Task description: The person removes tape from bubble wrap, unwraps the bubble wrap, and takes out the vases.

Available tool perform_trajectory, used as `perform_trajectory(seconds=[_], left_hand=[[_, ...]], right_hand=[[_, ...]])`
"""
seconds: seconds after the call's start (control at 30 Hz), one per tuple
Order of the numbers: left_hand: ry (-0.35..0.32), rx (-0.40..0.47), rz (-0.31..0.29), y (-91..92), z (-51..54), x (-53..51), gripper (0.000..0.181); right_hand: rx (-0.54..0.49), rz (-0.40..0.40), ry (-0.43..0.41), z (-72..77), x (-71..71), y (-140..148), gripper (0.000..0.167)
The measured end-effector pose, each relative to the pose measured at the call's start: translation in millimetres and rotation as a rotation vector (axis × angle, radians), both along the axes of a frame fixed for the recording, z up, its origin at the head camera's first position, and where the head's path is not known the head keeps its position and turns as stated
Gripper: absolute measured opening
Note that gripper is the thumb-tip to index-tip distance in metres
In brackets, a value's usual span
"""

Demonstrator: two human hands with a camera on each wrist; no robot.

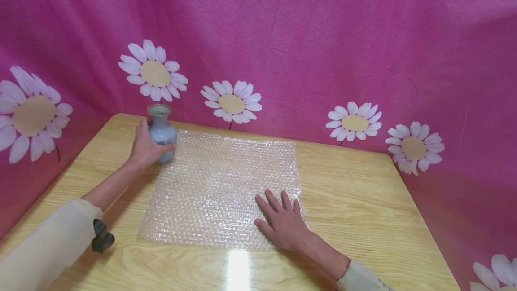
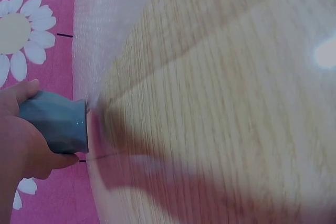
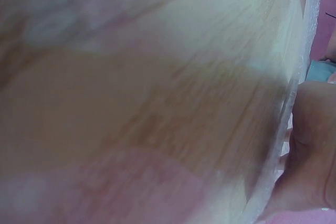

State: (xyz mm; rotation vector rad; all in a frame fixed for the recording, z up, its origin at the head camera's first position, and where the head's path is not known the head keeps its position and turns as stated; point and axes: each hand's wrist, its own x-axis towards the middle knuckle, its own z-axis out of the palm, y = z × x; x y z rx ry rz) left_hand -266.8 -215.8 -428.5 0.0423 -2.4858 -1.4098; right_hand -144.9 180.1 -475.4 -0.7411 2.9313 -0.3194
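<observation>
A glossy pale blue vase point(image 1: 160, 130) with a narrow neck and flared rim stands upright at the far left corner of the bubble wrap. My left hand point(image 1: 146, 147) grips its rounded body from the left, thumb across the near side. In the left wrist view the fingers curl round the vase point(image 2: 55, 121) near its base; whether the base touches the table is unclear. The sheet of bubble wrap point(image 1: 214, 187) lies spread flat. On its right edge rests my right hand point(image 1: 286, 227), fingers spread and straight. The right wrist view shows this hand point(image 3: 315, 145) over the wrap's edge point(image 3: 310, 30).
Beneath everything is a light wood-grain table point(image 1: 355, 210) with rounded far corners. A magenta cloth point(image 1: 291, 48) printed with large white daisies hangs behind and at both sides. A dark clip-like object point(image 1: 102, 236) sits at my left sleeve.
</observation>
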Motion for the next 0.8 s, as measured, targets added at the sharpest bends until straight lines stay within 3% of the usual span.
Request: perform_trajectory(seconds=[0.8], left_hand=[[0.027, -0.039, 0.117, -15.9, -7.0, -13.9, 0.102]], right_hand=[[0.007, 0.013, 0.003, 0.9, 1.7, 0, 0.063]])
